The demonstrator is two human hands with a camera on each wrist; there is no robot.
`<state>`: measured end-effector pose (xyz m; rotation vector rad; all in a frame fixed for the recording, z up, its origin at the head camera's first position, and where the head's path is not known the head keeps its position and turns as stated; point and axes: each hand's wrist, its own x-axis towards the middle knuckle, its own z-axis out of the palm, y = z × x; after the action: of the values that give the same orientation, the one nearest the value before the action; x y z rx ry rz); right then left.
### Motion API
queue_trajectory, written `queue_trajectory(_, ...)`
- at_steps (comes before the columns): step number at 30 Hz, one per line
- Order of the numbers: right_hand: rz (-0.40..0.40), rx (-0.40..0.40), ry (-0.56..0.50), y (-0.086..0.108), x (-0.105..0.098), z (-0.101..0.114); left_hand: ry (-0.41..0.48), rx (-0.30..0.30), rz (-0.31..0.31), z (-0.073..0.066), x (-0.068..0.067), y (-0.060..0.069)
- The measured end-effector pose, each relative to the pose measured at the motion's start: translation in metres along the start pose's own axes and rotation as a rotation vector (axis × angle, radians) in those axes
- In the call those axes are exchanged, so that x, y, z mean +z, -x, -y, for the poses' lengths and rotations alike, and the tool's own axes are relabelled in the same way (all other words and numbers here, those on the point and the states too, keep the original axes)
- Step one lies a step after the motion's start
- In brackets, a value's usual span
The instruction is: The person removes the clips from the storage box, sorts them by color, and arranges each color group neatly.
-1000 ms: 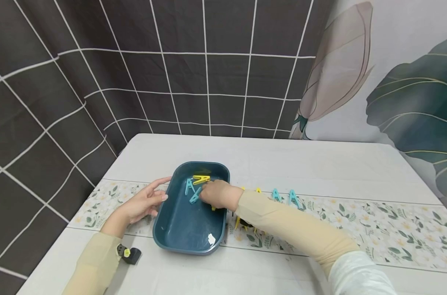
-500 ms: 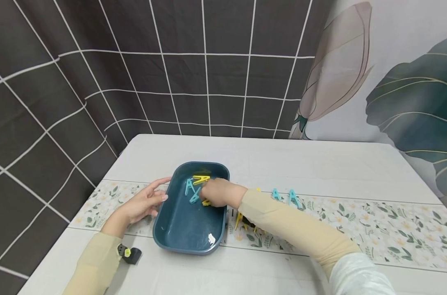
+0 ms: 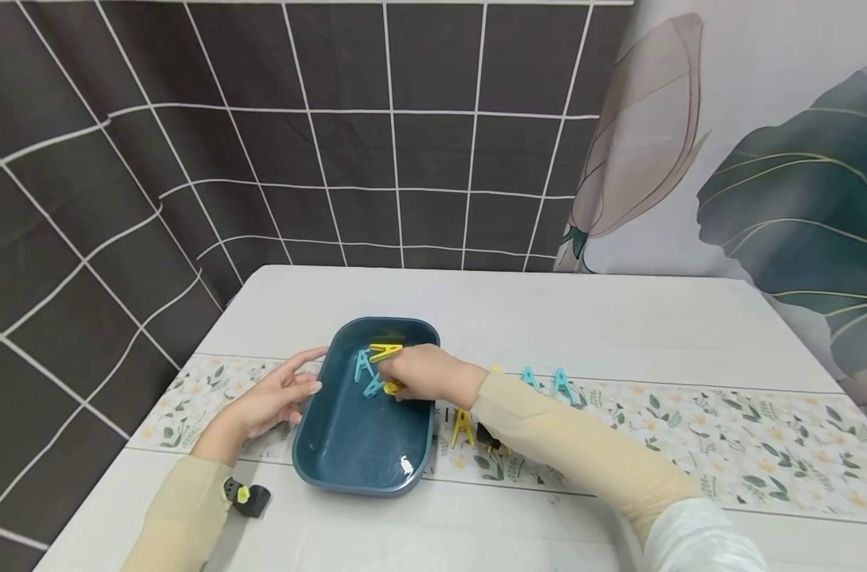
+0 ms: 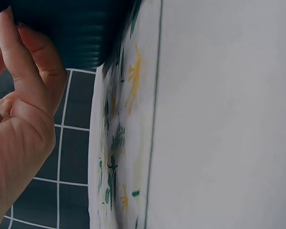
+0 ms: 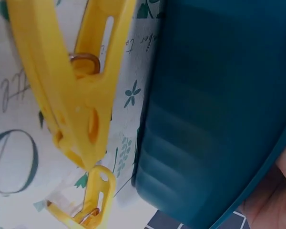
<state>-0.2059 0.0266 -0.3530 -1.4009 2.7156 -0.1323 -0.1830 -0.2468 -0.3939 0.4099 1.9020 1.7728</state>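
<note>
A dark blue plastic basin (image 3: 365, 437) stands on the table. My right hand (image 3: 426, 370) reaches over its right rim with fingers curled, and a yellow clothespin (image 3: 392, 388) shows under them, seemingly gripped; the fingertips are hidden. Inside the basin lie another yellow clothespin (image 3: 385, 350) and two light blue clothespins (image 3: 362, 365). My left hand (image 3: 274, 399) is at the left side, relaxed, fingertips against the basin's outer wall in the left wrist view. Yellow clothespins (image 5: 88, 100) appear large outside the basin in the right wrist view, with part of my right hand at the edge.
Right of the basin, a yellow clothespin (image 3: 463, 427) stands on the floral strip, others partly behind my forearm. Two light blue clothespins (image 3: 562, 384) stand farther right. A black wrist device (image 3: 249, 498) sits by my left sleeve. Dark tiled cloth (image 3: 433, 151) hangs behind the table.
My right hand has shifted slightly left within the basin, and the yellow clothespin under its fingers has moved left and up with it. The left hand keeps its place; the head view tilts slightly.
</note>
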Motion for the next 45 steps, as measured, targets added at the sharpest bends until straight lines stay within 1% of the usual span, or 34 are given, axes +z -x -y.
queue_trajectory(6,-0.050,-0.006,-0.060,0.004,0.003,0.000,0.008,0.009,0.011,0.002,0.000,0.000)
queue_trajectory(10,-0.096,-0.016,-0.091,0.009,0.003,0.001,0.004,0.007,0.002,0.002,-0.001,0.001)
queue_trajectory(15,-0.195,-0.032,-0.142,0.019,0.000,0.005,-0.002,0.005,-0.001,0.004,0.000,0.001)
queue_trajectory(18,-0.268,-0.015,-0.181,0.029,-0.002,0.007,-0.002,0.004,0.001,0.005,-0.001,0.000)
queue_trajectory(21,-0.325,0.020,-0.229,0.039,-0.002,0.009,-0.003,-0.002,-0.002,0.005,-0.001,0.001)
queue_trajectory(24,-0.373,0.047,-0.312,0.048,0.001,0.009,-0.002,-0.008,-0.009,0.005,-0.002,0.001)
queue_trajectory(28,-0.442,0.084,-0.485,0.061,0.004,0.012,0.009,-0.005,-0.008,0.006,-0.001,0.002)
queue_trajectory(31,-0.511,0.104,-0.594,0.070,0.006,0.014,0.014,-0.002,-0.004,0.006,-0.001,0.002)
queue_trajectory(35,-0.584,0.138,-0.658,0.081,0.008,0.015,0.014,-0.002,-0.005,0.005,-0.001,0.001)
queue_trajectory(38,-0.594,0.193,-0.691,0.091,0.009,0.017,0.013,0.002,-0.006,0.003,0.000,0.001)
queue_trajectory(42,-0.561,0.262,-0.745,0.105,0.011,0.019,0.009,0.008,-0.003,0.001,0.000,0.001)
queue_trajectory(45,-0.524,0.279,-0.800,0.115,0.014,0.020,0.006,0.005,-0.007,0.001,0.000,0.001)
